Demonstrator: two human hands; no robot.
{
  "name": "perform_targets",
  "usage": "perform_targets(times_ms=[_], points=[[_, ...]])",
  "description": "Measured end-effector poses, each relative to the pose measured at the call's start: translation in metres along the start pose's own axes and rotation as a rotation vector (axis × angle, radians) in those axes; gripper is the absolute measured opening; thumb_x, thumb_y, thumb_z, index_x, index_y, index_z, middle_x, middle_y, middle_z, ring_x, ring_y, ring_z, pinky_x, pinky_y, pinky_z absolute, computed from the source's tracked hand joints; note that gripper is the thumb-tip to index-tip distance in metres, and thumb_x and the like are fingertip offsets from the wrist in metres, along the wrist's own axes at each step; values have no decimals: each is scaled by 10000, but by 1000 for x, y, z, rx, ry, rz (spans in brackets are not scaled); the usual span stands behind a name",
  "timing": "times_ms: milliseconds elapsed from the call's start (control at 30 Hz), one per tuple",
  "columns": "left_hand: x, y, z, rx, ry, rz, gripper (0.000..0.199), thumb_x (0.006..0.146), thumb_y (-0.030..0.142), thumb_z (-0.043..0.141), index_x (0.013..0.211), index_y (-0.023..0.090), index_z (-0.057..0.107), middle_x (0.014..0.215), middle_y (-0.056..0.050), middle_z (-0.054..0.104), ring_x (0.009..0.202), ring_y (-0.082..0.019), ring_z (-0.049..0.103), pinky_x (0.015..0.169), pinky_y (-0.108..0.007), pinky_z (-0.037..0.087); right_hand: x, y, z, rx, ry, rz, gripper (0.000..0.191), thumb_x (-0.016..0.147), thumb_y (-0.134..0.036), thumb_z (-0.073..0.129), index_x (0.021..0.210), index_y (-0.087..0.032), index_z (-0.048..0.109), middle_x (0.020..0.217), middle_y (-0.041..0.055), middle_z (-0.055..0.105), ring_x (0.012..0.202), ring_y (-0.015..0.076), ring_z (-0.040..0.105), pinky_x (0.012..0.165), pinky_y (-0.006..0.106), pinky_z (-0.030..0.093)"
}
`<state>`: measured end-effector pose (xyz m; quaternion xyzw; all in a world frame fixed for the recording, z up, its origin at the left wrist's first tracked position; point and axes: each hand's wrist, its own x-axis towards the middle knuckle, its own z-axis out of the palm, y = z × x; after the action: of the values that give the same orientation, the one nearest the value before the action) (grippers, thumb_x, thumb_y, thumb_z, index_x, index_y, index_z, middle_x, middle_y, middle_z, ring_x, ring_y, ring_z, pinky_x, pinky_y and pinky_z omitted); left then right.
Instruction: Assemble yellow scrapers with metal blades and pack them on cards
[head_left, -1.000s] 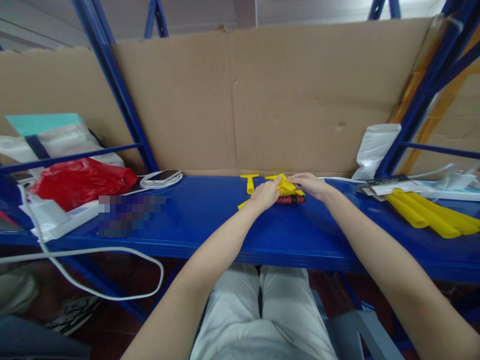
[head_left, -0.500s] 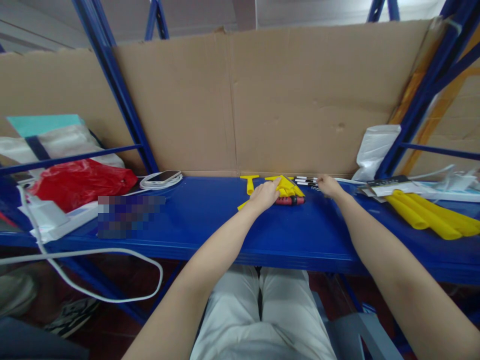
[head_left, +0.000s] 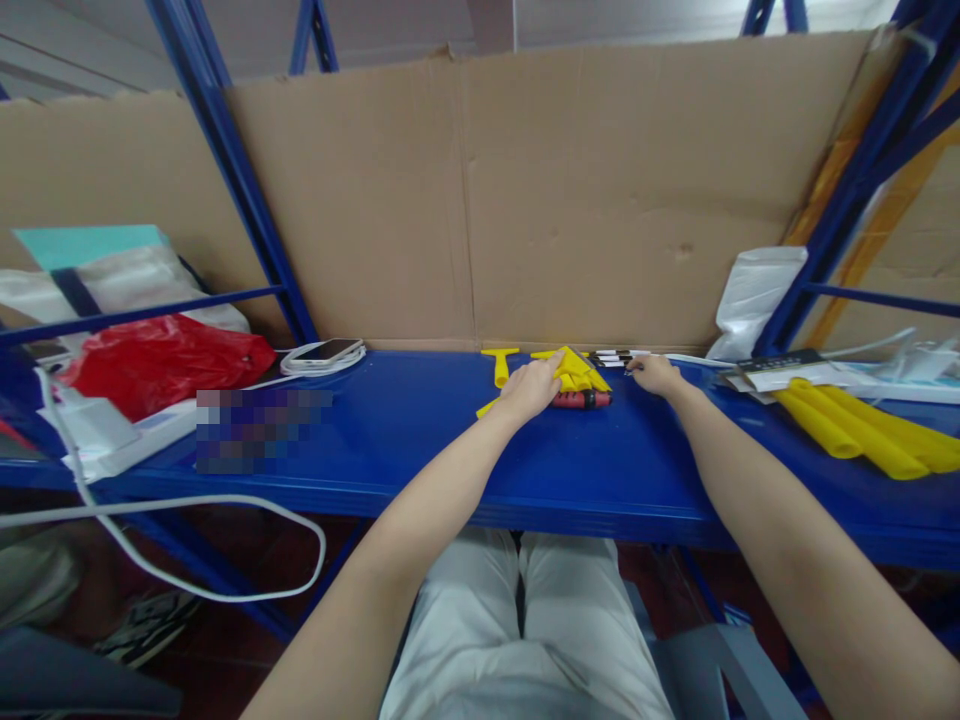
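Observation:
My left hand (head_left: 534,388) lies over a pile of yellow plastic pieces (head_left: 581,368), its fingers closed on a flat, angular yellow piece at the top. Beneath the pile sticks out a red tool handle with black parts (head_left: 589,399). A yellow T-shaped piece (head_left: 501,366) rests to the left of that hand. My right hand (head_left: 655,376) is at the back of the shelf with fingers pinched together around something small and dark that I cannot make out. Just beyond it, black-and-white pens or markers (head_left: 613,357) lie side by side.
Yellow tubes (head_left: 855,430) and a card packet (head_left: 780,368) lie at right, near a white pouch (head_left: 759,300). Left are a phone (head_left: 335,350) on a coiled white cable, a red bag (head_left: 169,362) and a power strip (head_left: 139,440). Cardboard (head_left: 465,200) walls the back.
My right hand has shifted slightly toward the front, its fingertips now lower and off the markers' ends. My left hand stays on the yellow pieces.

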<state>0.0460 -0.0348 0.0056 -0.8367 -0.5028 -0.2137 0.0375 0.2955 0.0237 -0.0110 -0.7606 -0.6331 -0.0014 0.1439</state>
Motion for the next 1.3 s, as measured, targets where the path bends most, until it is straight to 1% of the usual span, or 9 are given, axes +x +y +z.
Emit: perform_targets(times_ms=[133,333,567,700,833,1000,1167,1233,1300], points=[[0,0,0,3,0,0,566,876,202,428,1438,207,355,1224,-121,620,1096,-245,595,932,-394,451,-4,-1,0,-74,45,-53,309,842,-241,458,1046,-234,691,1220,107,608,1197,301,490,945,461,403],[0,1,1,17,-5,-1,564,877,199,426,1436,207,359,1236,-115,617,1107,-238,590,939,-390,449,-8,-7,0,-122,72,-94,277,836,-260,486,1007,-213,700,1172,114,632,1156,280,523,921,412,424],[0,1,2,24,-6,5,563,878,200,422,1437,199,356,1244,-120,613,1111,-238,589,945,-392,447,-7,-7,1,-131,98,-126,319,836,-231,476,1071,-236,693,1246,94,597,1183,275,500,946,425,411],[-1,1,1,24,-16,6,560,882,200,419,1438,212,353,1263,-116,602,1125,-235,581,953,-397,442,-9,-10,1,-164,84,-166,310,847,-270,476,1057,-254,703,1208,86,618,1161,274,507,930,426,419],[-1,2,0,5,-20,-5,560,875,197,428,1432,218,366,1261,-111,605,1128,-237,580,960,-403,437,-9,-14,1,-203,82,-199,300,851,-278,480,1040,-247,711,1153,94,648,1121,264,538,898,384,435],[-1,2,0,-27,-2,-5,561,867,195,443,1424,220,382,1256,-114,608,1121,-246,584,960,-413,437,-2,-14,6,-149,40,-239,283,831,-215,491,1003,-201,715,1048,85,696,999,211,615,831,277,455],[0,0,0,-64,7,-6,568,865,194,454,1427,217,376,1254,-109,611,1131,-244,580,965,-394,433,2,-18,9,-98,18,-276,277,800,-159,507,971,-188,723,1005,71,712,933,191,638,788,243,459],[2,-3,-1,-131,41,-8,555,862,185,456,1414,204,397,1243,-109,619,1138,-240,575,967,-371,430,0,-21,8,-101,8,-299,274,795,-137,504,949,-173,728,983,77,717,910,187,643,781,233,457],[5,-6,-4,-252,110,-9,516,848,159,470,1364,185,461,1230,-107,625,1138,-224,573,965,-333,428,-5,-25,5,-119,-10,-297,267,803,-143,503,947,-157,727,968,88,718,890,189,647,762,229,460]])
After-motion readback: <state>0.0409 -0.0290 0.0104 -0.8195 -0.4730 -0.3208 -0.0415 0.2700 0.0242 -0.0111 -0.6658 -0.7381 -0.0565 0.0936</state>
